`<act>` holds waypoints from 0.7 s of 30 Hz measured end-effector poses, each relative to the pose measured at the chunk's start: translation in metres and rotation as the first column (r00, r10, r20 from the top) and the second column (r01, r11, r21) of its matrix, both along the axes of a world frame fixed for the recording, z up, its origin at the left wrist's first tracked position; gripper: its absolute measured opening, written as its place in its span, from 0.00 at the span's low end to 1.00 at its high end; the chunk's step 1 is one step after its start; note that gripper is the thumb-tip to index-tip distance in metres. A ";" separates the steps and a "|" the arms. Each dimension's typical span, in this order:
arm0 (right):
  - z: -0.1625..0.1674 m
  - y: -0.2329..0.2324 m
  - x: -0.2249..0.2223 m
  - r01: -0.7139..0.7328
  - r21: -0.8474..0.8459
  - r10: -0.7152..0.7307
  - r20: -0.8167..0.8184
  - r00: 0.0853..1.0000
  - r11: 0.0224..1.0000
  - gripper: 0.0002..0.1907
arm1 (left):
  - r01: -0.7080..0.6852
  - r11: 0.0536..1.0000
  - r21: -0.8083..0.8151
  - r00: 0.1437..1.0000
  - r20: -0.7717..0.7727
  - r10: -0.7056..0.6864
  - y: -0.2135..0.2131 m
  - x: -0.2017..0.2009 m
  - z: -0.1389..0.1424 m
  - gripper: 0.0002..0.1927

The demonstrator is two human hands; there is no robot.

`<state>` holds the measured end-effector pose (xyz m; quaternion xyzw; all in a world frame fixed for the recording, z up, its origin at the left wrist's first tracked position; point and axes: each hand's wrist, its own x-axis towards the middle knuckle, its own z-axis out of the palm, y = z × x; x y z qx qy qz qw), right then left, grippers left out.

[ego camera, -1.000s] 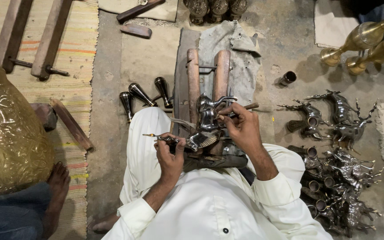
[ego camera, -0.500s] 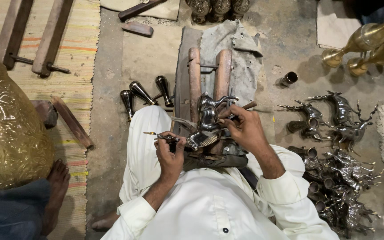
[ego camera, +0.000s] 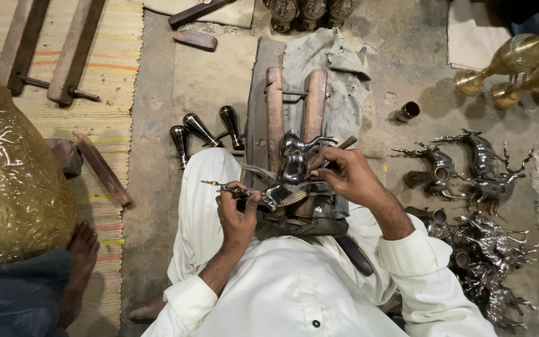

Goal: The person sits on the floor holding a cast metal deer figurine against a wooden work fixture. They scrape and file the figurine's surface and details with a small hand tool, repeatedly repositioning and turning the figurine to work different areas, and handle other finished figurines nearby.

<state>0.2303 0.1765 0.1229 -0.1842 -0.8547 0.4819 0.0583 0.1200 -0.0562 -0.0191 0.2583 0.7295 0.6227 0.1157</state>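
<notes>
Pinching a thin metal tool [ego camera: 224, 186], the left hand [ego camera: 238, 215] is held beside a dark metal deer figure [ego camera: 294, 165], which is clamped in a wooden vise [ego camera: 291, 106]. A wooden-handled tool [ego camera: 341, 146] is gripped by the right hand [ego camera: 344, 175] against the figure.

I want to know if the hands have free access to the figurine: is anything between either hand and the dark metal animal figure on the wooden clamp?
Nothing visible does. The right hand rests against the metal figurine, and the left hand, holding a thin tool, sits right beside it.

Bare concrete floor [ego camera: 157, 125], striped mat [ego camera: 116, 56] at left. Metal deer figures [ego camera: 469, 165] piled right; grey cloth [ego camera: 338, 75] far
</notes>
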 end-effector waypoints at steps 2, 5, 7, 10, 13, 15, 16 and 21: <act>0.002 0.000 -0.002 -0.001 0.017 0.001 0.021 1.000 1.000 0.08 | 0.005 1.000 -0.001 1.000 -0.014 -0.005 0.000 -0.002 -0.001 0.21; 0.006 0.002 -0.002 -0.022 0.046 0.019 0.051 0.999 0.999 0.09 | 0.022 0.999 0.047 0.999 0.037 -0.024 0.000 -0.003 -0.002 0.22; 0.010 0.004 -0.003 -0.068 0.088 0.064 0.050 0.997 0.994 0.09 | 0.034 0.995 0.089 0.996 0.075 -0.040 0.001 -0.004 -0.002 0.23; 0.016 0.008 -0.004 -0.131 0.135 0.121 0.078 0.990 0.982 0.10 | 0.047 0.992 0.120 0.994 0.094 -0.058 0.002 -0.005 -0.001 0.23; 0.020 0.011 -0.004 -0.132 0.118 0.112 0.162 0.980 0.984 0.11 | 0.042 0.996 0.079 0.997 0.055 -0.046 0.002 -0.007 0.000 0.23; 0.022 0.014 -0.004 -0.147 0.165 0.121 0.155 0.980 0.975 0.15 | 0.034 0.999 0.017 0.999 -0.015 -0.033 0.001 -0.008 0.000 0.23; 0.022 0.015 -0.003 -0.154 0.185 0.125 0.157 0.980 0.971 0.15 | 0.038 0.999 0.030 0.999 0.019 -0.038 0.001 -0.008 0.000 0.24; 0.016 0.021 0.003 -0.143 0.211 0.085 0.260 0.962 0.967 0.13 | 0.008 0.997 -0.074 0.997 -0.076 -0.013 0.002 -0.009 -0.002 0.23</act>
